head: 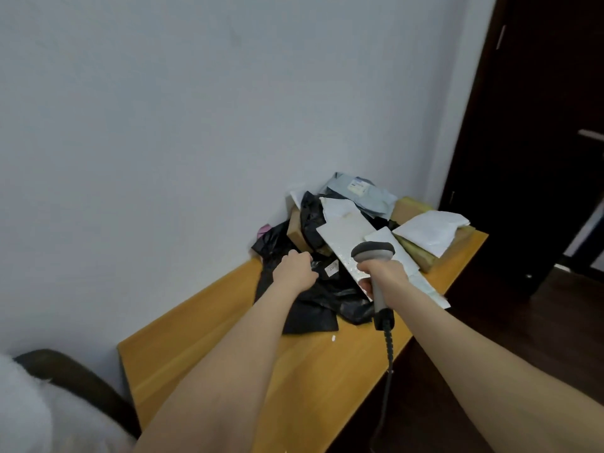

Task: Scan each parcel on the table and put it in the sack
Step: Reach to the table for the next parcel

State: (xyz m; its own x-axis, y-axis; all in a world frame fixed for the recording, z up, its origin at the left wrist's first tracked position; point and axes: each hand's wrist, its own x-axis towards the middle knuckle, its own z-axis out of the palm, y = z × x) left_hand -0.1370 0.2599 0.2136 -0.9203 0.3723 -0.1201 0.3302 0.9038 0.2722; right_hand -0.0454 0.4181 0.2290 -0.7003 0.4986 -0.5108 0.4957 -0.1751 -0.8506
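Note:
A heap of parcels lies at the far end of the yellow wooden table [202, 341]. My left hand [294, 269] rests on a black plastic parcel [320, 305] with a small white label [332, 267]; its fingertips curl over the bag's top edge. My right hand [382, 276] grips a grey barcode scanner [372, 251] by its handle, its head above the pile. Under the scanner lies a long white bubble mailer [343, 237]. Grey-blue [369, 194], white [431, 230] and olive [415, 250] parcels lie behind. No sack is in view.
The scanner's dark coiled cable [387, 351] hangs off the table's right edge. A white wall stands behind the table. A dark door [529, 125] and dark floor are at right. A dark chair arm [75, 384] with white fluffy fabric [23, 413] sits at lower left.

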